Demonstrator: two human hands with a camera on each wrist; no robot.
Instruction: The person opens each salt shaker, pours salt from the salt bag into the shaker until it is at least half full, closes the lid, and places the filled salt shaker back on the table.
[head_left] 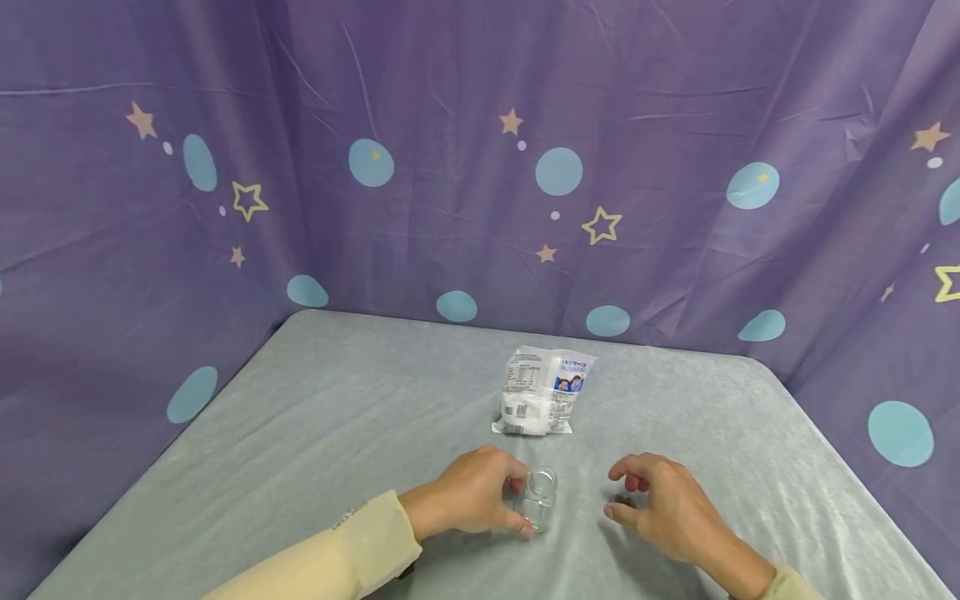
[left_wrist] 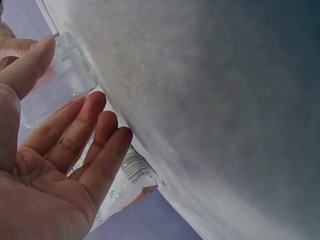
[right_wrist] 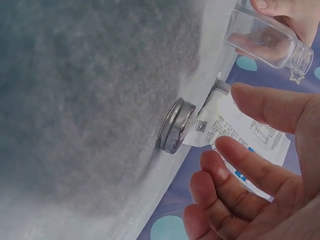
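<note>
A small clear glass bottle (head_left: 542, 502) stands upright on the cloth-covered table. My left hand (head_left: 480, 490) is at its left side, thumb near the front and relaxed fingers toward the back. In the left wrist view the bottle (left_wrist: 62, 75) shows beyond the thumb, its lower edge near the fingertips. A silver screw lid (right_wrist: 175, 126) lies flat on the cloth. Around it, in the head view, my right hand (head_left: 667, 504) hovers with thumb and fingers apart; the lid (head_left: 624, 502) is partly hidden there. The right wrist view shows a gap between those fingers and the lid.
Behind the bottle stands a white printed plastic packet (head_left: 542, 392) with a barcode and a small picture. Pale grey cloth (head_left: 360, 400) covers the table. A purple curtain (head_left: 465, 100) with stars and blue dots hangs along the back and sides.
</note>
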